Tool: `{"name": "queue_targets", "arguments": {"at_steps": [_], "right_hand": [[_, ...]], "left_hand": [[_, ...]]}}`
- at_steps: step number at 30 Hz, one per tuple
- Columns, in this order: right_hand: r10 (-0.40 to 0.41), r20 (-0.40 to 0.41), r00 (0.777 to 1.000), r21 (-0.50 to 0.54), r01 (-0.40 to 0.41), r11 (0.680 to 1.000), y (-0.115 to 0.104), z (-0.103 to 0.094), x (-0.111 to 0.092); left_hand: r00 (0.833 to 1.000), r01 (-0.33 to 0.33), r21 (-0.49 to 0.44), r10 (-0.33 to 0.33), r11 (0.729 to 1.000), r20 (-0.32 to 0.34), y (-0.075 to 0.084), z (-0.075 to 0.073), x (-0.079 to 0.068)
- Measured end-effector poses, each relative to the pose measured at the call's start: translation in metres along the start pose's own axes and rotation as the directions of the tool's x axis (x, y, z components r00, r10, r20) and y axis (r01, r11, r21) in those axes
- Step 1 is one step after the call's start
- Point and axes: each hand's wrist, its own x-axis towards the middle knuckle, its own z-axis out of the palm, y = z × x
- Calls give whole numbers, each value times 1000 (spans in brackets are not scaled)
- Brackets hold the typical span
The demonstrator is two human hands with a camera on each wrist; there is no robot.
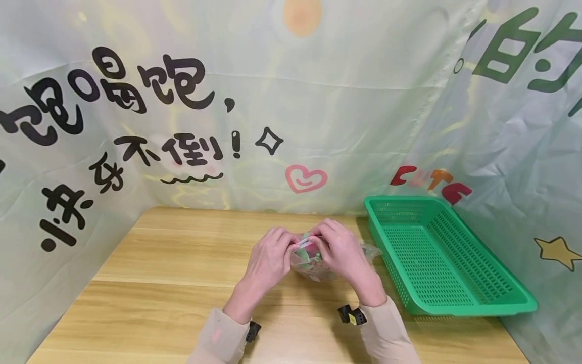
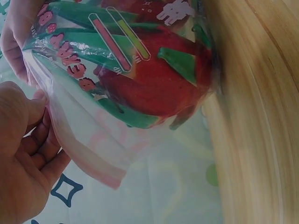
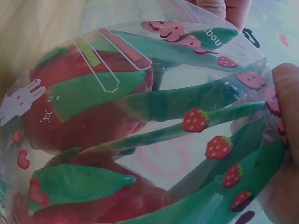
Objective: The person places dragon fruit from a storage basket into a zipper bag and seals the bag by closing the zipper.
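A clear zip bag point(image 1: 316, 274) printed with strawberries and a bunny lies on the table under both hands. Inside are red dragon fruit point(image 3: 100, 109) with long green scales; a second dragon fruit point(image 3: 145, 196) shows lower in the right wrist view. My left hand point(image 1: 272, 255) pinches the pink-edged zip strip point(image 2: 88, 163) between thumb and fingers, part of that strip hanging free below. At the same mouth edge, close beside it, my right hand point(image 1: 338, 250) grips the gathered plastic with thumb and fingers. Much of the bag is hidden behind the right hand in the head view.
A green plastic basket point(image 1: 411, 301) with slotted sides stands on the right of the wooden table point(image 1: 182, 283), nothing in it. Printed cloth point(image 1: 364, 111) hangs behind the table and along both sides.
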Motion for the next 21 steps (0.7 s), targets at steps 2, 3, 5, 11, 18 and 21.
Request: {"name": "queue_targets", "arguments": {"at_steps": [2, 3, 5, 11, 18, 21], "right_hand": [[-4, -1, 1000, -3, 4, 1000, 0, 1, 0], [-5, -1, 1000, -4, 5, 1000, 0, 1, 0], [-5, -3, 1000, -7, 5, 1000, -1, 1, 0], [23, 8, 1000, 10, -24, 1000, 0, -3, -3], [55, 67, 996, 18, -57, 998, -4, -7, 0], [40, 69, 997, 6, -41, 999, -5, -7, 2]], "left_hand": [[1000, 0, 3, 0, 1000, 2, 0, 0, 0], [1000, 0, 5, 0, 1000, 1, -1, 0, -1], [1000, -2, 5, 2, 1000, 1, -1, 0, -1], [999, 38, -63, -35, 997, 40, 3, 8, 0], [992, 122, -124, -120, 985, 24, 8, 12, -1], [994, 111, -127, -112, 986, -3, 7, 13, -1]]}}
